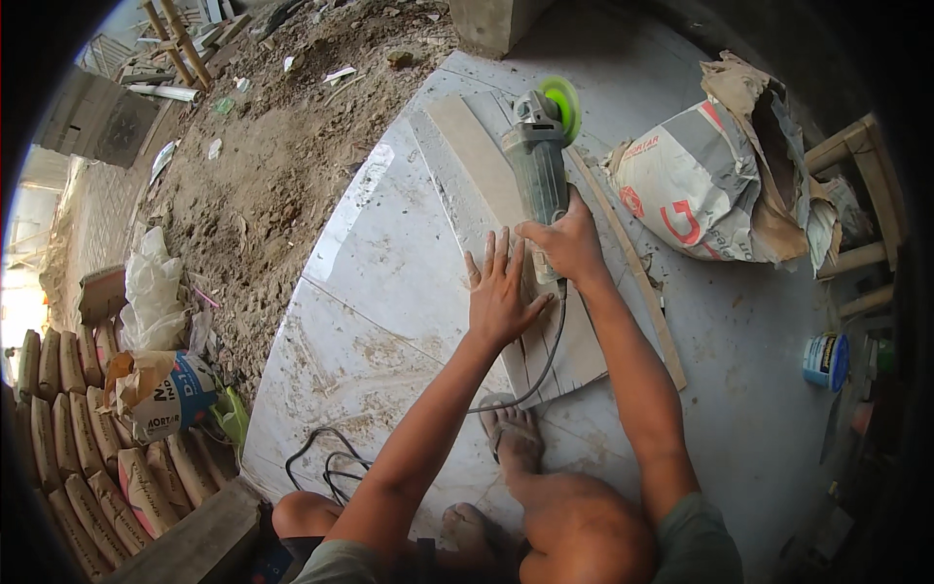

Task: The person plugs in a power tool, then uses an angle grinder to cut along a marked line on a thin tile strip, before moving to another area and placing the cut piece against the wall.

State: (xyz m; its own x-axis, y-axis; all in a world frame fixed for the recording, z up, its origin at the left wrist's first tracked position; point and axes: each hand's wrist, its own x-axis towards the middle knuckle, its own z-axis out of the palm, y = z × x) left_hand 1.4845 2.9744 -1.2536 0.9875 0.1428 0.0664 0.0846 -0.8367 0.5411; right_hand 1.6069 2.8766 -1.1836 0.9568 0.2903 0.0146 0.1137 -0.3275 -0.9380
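Note:
My right hand (567,245) is wrapped round the rear of an angle grinder (539,165) with a dusty grey-green body. Its disc (560,110), bright green, is at the far end and looks smeared, as if spinning. Beneath the grinder lies a long pale grey tile (467,156) on top of other flat pieces. My left hand (501,297) rests flat on this tile, fingers spread, just left of the grinder. From the tool's rear a black cord (553,360) runs back past my foot. Whether the disc touches the tile cannot be made out.
A torn mortar bag (686,185) stands to the right, beside a thin wooden strip (632,263). Further right is a blue tub (826,362). Stacked bags (92,438) fill the lower left. Loose soil (263,185) borders the tiled floor (341,311). A concrete column (491,21) rises at the back.

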